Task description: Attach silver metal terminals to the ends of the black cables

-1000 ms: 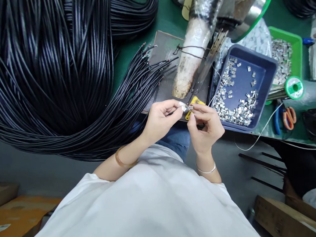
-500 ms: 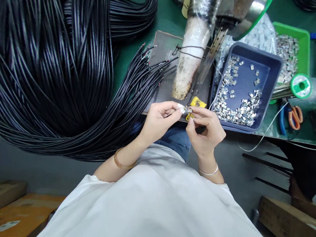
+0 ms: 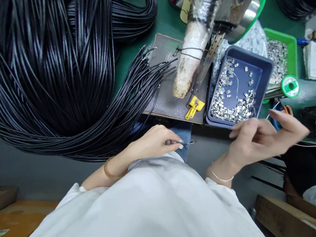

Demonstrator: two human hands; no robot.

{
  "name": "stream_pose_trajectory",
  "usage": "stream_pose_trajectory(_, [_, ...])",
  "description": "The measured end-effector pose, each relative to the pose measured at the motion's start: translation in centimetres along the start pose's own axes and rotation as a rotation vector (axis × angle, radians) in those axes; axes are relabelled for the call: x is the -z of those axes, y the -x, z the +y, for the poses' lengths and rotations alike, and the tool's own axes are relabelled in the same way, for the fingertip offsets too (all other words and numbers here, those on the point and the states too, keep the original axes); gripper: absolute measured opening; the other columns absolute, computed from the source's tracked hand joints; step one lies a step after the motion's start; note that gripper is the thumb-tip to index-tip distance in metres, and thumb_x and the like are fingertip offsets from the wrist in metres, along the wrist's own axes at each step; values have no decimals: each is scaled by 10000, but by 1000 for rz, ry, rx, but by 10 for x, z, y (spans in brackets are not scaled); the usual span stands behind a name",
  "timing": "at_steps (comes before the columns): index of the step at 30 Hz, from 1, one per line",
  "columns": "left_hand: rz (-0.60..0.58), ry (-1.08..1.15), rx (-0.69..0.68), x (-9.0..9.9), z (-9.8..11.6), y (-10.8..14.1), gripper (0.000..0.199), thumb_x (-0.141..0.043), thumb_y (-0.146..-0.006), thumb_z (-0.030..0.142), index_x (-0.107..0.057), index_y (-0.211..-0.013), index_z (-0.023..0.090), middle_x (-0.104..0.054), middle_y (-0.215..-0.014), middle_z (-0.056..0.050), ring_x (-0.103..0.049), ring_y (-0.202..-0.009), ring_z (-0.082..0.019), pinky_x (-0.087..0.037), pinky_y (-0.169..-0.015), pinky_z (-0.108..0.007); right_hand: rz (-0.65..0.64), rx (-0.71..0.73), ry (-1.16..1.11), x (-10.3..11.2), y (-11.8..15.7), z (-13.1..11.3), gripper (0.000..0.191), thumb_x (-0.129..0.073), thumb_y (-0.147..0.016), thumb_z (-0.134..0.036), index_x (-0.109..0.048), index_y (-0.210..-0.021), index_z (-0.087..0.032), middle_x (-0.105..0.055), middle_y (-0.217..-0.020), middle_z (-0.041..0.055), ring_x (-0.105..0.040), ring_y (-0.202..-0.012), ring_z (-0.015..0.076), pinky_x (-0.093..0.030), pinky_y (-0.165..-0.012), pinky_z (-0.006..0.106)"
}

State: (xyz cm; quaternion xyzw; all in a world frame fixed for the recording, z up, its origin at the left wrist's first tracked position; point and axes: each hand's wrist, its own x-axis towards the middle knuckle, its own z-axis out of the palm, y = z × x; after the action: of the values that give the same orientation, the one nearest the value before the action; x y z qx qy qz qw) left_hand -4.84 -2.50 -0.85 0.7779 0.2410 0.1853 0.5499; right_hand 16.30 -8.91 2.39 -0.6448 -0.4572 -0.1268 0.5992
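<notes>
My left hand (image 3: 160, 140) is closed in a pinch on a thin dark cable (image 3: 173, 143) above my lap, and a small shiny tip sticks out past its fingers. My right hand (image 3: 259, 135) is raised off the table's front edge, near the front right of the blue tray (image 3: 267, 83), slightly blurred, with its fingers apart and nothing visible between them. Small metal connector shells (image 3: 229, 108) lie scattered inside that tray. A yellow clip-like piece (image 3: 194, 106) sits on the dark board (image 3: 170, 106), left of the tray.
A large bundle of black cables (image 3: 60, 79) covers the left side. A tape-wrapped machine part (image 3: 187, 60) hangs over the board. Behind the blue tray are a green tray (image 3: 292, 47) of metal pieces and a solder spool (image 3: 290, 86). Orange-handled cutters (image 3: 288, 110) are partly hidden.
My hands have parted. The left came down toward my lap with the cable, while the right moved far to the right and opened. A white thread now lies inside the blue tray.
</notes>
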Motion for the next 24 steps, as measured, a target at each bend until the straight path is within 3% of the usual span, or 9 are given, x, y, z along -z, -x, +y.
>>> stream_pose_trajectory(1, [24,-27,2,2,-1,3,124,-717,-810,243,-797,-880,179,-754,-749,-27,-619,-583,-96,-438,-584,-194,-125,-83,38,4,-5,5,142,-661,-866,-353,-603,-970,-275,-587,-759,-32,-578,-466,115,-450,-434,301])
stream_pose_trajectory(3, [203,-111,3,10,-4,4,179,-689,-852,299,-782,-925,164,-753,-765,-36,-596,-561,-97,-442,-584,-209,-340,-196,168,10,-15,20,132,-649,-872,-361,-596,-885,-241,-611,-717,-30,-650,-565,153,-527,-560,319])
stream_pose_trajectory(5, [523,-297,30,19,-11,1,209,-685,-855,333,-762,-936,156,-705,-707,-22,-557,-552,-109,-426,-590,-236,-424,-179,297,11,-26,41,134,-657,-853,-342,-588,-820,-232,-619,-699,-31,-644,-612,157,-524,-628,325])
stream_pose_trajectory(7, [699,-546,82,28,-18,-5,225,-684,-847,326,-739,-984,157,-693,-765,-39,-606,-668,-156,-425,-653,-270,-435,-99,394,7,-37,62,124,-683,-806,-277,-584,-742,-240,-631,-692,-16,-592,-599,144,-485,-624,315])
stream_pose_trajectory(10, [687,-741,168,36,-28,-16,178,-613,-862,236,-705,-997,165,-694,-867,-57,-638,-768,-201,-408,-680,-300,-563,-10,392,-3,-52,81,142,-672,-776,-207,-567,-692,-249,-678,-801,24,-615,-705,158,-460,-617,300])
stream_pose_trajectory(13, [698,-779,181,34,-29,-20,146,-558,-855,162,-680,-937,162,-686,-875,-66,-637,-780,-210,-403,-689,-315,-675,72,466,-11,-59,82,175,-640,-792,-183,-525,-680,-250,-634,-795,13,-550,-696,153,-425,-651,313])
stream_pose_trajectory(19, [679,-861,172,28,-24,-16,117,-545,-870,160,-656,-906,156,-687,-940,-95,-646,-820,-230,-434,-702,-332,-707,183,692,-22,-60,77,190,-560,-797,-138,-438,-707,-252,-511,-757,2,-464,-699,176,-332,-653,326])
stream_pose_trajectory(21, [653,-887,160,28,-24,-14,112,-548,-872,166,-655,-905,160,-682,-979,-109,-648,-852,-244,-449,-712,-341,-715,188,680,-24,-61,80,185,-560,-804,-152,-436,-716,-256,-514,-766,2,-471,-709,180,-348,-668,332])
stream_pose_trajectory(24, [668,-805,97,24,-21,-9,108,-540,-861,146,-644,-873,172,-684,-939,-97,-636,-903,-250,-473,-769,-350,-608,152,563,-20,-60,80,209,-590,-795,-164,-441,-686,-264,-538,-732,0,-498,-701,170,-391,-685,335])
